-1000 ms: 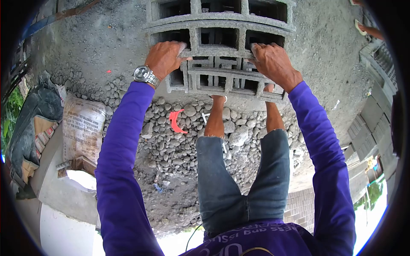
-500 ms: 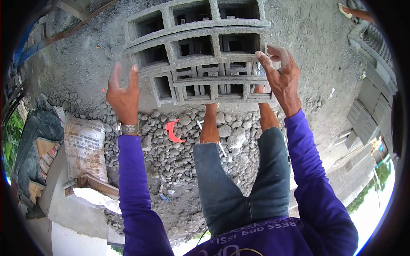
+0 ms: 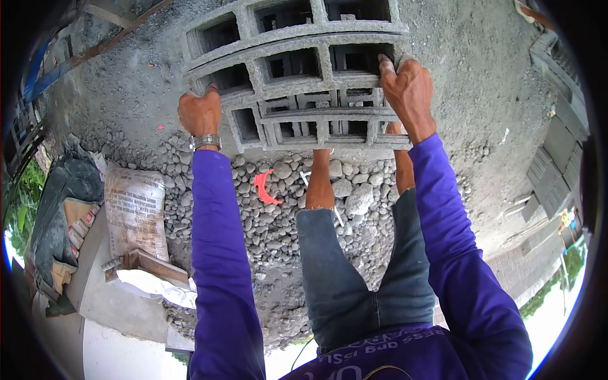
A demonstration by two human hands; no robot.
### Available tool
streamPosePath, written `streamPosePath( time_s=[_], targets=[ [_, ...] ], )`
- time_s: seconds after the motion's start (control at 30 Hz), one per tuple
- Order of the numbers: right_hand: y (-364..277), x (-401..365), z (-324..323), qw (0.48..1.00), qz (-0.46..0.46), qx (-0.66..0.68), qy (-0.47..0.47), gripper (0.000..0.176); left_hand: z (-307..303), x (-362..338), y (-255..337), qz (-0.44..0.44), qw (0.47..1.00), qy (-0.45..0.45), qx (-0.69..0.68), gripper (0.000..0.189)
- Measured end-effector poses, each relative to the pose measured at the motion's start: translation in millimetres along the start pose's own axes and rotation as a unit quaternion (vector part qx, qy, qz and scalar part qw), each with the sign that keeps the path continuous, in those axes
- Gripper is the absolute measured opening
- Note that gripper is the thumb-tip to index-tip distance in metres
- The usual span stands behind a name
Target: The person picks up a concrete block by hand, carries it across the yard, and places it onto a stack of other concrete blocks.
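Left hand [image 3: 199, 113]: grip clamped on the left end of the grey hollow concrete block [image 3: 291, 85]. Right hand [image 3: 405, 88]: grip hooked into its right cavity. Block sits in a stack on pebble gravel [image 3: 266, 221].

Both my arms reach straight out ahead of me in long purple sleeves, roughly parallel and well apart. My left hand [image 3: 199, 113] is balled tight, its back toward me, with the fingers curled over the left end of a block [image 3: 297, 85]. A metal watch [image 3: 204, 141] sits on that wrist. My right hand [image 3: 405, 88] also shows its back, fingers [image 3: 387, 63] hooked over the block's right end, thumb hidden. Both wrists are straight.
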State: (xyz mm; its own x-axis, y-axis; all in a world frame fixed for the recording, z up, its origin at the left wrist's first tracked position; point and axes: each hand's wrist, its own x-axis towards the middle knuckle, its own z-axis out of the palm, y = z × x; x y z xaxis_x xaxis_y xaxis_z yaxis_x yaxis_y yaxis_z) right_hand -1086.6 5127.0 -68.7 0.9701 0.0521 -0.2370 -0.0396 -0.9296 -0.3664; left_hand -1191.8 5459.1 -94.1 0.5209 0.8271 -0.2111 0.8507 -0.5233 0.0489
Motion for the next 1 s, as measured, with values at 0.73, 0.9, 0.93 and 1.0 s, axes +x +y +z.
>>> streamPosePath(
  time_s=[0.73,0.9,0.93,1.0],
  targets=[
    [5.7,-0.4,4.8,0.998,-0.026,0.002,-0.061,0.058,-4.3,27.7,-12.0,0.111,0.988,-0.108,0.021,0.08],
    [18.3,-7.4,-21.6,0.984,-0.011,0.08,-0.157,0.067,-17.4,0.9,-28.2,0.113,0.984,-0.081,-0.113,0.077],
    [35.1,-18.4,-25.0,0.984,-0.016,0.148,-0.098,0.072,-24.0,-17.2,-34.4,0.098,0.962,-0.013,-0.256,0.068],
    [68.6,-44.1,-40.2,0.978,0.03,0.197,-0.066,0.077,-29.7,-54.3,-60.6,0.031,0.957,0.007,-0.288,0.055]
  ],
)
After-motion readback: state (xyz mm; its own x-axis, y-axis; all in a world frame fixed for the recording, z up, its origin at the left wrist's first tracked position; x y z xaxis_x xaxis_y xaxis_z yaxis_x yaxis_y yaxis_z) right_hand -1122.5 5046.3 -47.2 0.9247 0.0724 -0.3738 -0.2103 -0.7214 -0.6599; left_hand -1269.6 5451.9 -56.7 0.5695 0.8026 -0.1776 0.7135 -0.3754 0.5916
